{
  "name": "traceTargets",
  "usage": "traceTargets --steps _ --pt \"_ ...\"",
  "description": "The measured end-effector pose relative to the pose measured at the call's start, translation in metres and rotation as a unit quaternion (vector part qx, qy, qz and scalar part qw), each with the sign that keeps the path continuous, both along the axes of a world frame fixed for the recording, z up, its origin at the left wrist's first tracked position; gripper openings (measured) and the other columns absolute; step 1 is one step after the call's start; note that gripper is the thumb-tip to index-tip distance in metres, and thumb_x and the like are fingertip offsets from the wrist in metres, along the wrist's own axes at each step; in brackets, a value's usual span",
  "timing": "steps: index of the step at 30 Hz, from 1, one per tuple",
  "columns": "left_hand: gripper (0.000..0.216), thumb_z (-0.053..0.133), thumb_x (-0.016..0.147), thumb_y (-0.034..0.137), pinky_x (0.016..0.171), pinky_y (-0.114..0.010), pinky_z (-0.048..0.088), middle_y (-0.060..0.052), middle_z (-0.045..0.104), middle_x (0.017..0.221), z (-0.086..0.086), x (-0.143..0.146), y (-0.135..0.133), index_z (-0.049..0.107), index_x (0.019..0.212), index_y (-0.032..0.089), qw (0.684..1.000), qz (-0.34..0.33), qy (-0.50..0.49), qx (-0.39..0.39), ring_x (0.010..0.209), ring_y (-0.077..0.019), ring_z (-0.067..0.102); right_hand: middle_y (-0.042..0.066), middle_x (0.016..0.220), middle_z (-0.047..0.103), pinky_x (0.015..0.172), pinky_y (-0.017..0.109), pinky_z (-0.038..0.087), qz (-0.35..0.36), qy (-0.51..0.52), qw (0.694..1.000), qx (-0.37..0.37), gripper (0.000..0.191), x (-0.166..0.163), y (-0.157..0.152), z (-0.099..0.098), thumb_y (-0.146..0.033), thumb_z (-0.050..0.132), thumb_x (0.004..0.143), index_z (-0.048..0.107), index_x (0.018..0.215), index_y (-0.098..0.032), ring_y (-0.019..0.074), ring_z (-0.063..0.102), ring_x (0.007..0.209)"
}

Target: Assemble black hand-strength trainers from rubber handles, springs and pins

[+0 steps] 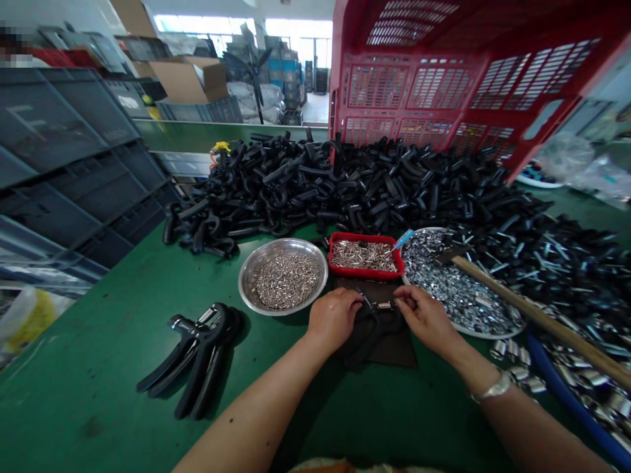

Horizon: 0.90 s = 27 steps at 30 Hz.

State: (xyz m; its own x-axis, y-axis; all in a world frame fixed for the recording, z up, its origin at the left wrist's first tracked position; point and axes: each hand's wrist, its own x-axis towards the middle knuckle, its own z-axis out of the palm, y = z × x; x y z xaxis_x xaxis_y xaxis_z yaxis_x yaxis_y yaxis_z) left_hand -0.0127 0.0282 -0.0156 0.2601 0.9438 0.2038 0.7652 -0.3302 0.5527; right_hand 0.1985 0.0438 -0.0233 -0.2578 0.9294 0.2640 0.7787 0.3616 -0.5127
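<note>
A black hand grip strengthener (365, 347) with a silver spring (384, 305) lies over a dark mat (394, 355) in front of me. My left hand (335, 316) pinches its upper left part between thumb and fingers. At the spring's right end, my right hand (428, 320) has its fingertips closed together on the strengthener; any small part between them is hidden. Off to the left lie several put-together strengtheners (200, 368), stacked side by side. Just beyond my hands are a steel bowl (242, 279) of small metal parts and a red tray (338, 270) of pins.
Black handles (296, 174) are heaped along the back, under a tipped red crate (338, 85). On the right, a wooden-handled hammer (517, 302) lies across a white plate (486, 332) of metal parts. Loose springs (520, 374) lie near my right forearm. Grey crates (64, 151) stand left.
</note>
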Motion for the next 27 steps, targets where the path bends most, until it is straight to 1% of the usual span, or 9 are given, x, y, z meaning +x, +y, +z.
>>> traceTargets --steps 6,12,18,24,27 --pt "0.018 0.048 0.083 0.024 0.072 -0.024 0.044 0.0 0.064 0.091 -0.0015 0.0002 0.0009 0.062 0.094 0.024 1.0 0.001 -0.002 -0.001 0.084 -0.0152 0.058 0.004 0.07 0.055 0.055 0.027 0.043 -0.015 -0.007 0.998 0.061 0.013 -0.003 0.0013 -0.0048 -0.026 0.046 0.081 0.051 0.089 -0.017 0.0153 0.052 0.061" --pt "0.018 0.047 0.083 0.025 0.071 -0.024 0.044 0.0 0.064 0.091 -0.0011 0.0002 0.0 0.062 0.094 0.024 1.0 0.01 0.007 -0.004 0.083 -0.0158 0.059 0.007 0.078 0.057 0.061 0.03 0.044 0.037 -0.059 0.988 0.139 0.008 -0.0015 0.003 -0.0067 -0.021 0.046 0.082 0.05 0.087 -0.017 0.0173 0.053 0.069" --pt "0.018 0.048 0.083 0.025 0.071 -0.024 0.044 0.0 0.064 0.091 -0.0008 0.0005 0.0002 0.062 0.094 0.024 1.0 0.018 0.017 -0.009 0.083 -0.016 0.059 0.006 0.075 0.056 0.056 0.028 0.043 0.038 -0.052 0.988 0.143 0.006 0.0003 0.0007 -0.008 -0.02 0.047 0.082 0.049 0.087 -0.018 0.0169 0.053 0.067" --pt "0.018 0.048 0.083 0.025 0.071 -0.024 0.044 0.0 0.064 0.091 -0.0003 0.0004 0.0003 0.062 0.095 0.024 0.999 0.022 0.021 -0.013 0.084 -0.0159 0.059 0.007 0.078 0.056 0.065 0.032 0.045 0.061 -0.083 0.977 0.185 0.005 -0.0002 0.0014 -0.0077 -0.016 0.046 0.081 0.048 0.086 -0.018 0.0184 0.052 0.073" --pt "0.019 0.048 0.083 0.026 0.071 -0.025 0.044 -0.001 0.064 0.091 0.0004 0.0 0.0002 0.062 0.095 0.024 0.999 0.022 0.022 -0.012 0.083 -0.0159 0.059 0.007 0.077 0.055 0.065 0.032 0.044 0.061 -0.092 0.976 0.189 0.005 -0.0002 0.0026 -0.0071 -0.015 0.046 0.081 0.048 0.085 -0.018 0.0185 0.051 0.072"
